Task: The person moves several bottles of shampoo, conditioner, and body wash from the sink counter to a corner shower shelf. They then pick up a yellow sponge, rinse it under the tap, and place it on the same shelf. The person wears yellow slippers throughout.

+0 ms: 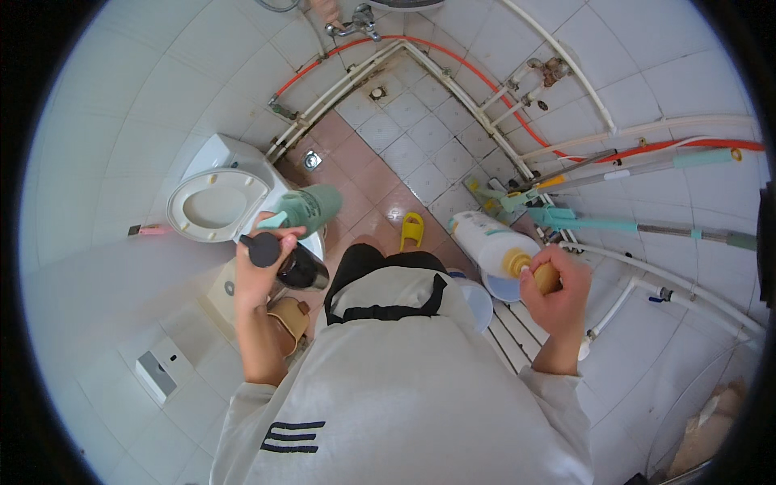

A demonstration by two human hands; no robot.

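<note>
My left hand (257,270) holds two bottles at once, in front of the toilet. One is a translucent green bottle (318,206) with a pale green top, tilted away from me. The other, a dark bottle (300,271) with a black cap, sits closer to my body. On the other side, my right hand (562,291) grips a large white pump bottle (488,239) by its tan pump head (547,279). This bottle has a gold collar and printed marks, and it hangs tilted over a pale bucket (503,287). My fingers partly hide the pump head.
The toilet (227,154) stands left, with a tan waste bin (297,318) nearer me. Mops with green parts (612,224) lean along the right wall. White pipes (467,103) and an orange hose (479,71) follow the walls. A yellow slipper (412,225) is on my foot.
</note>
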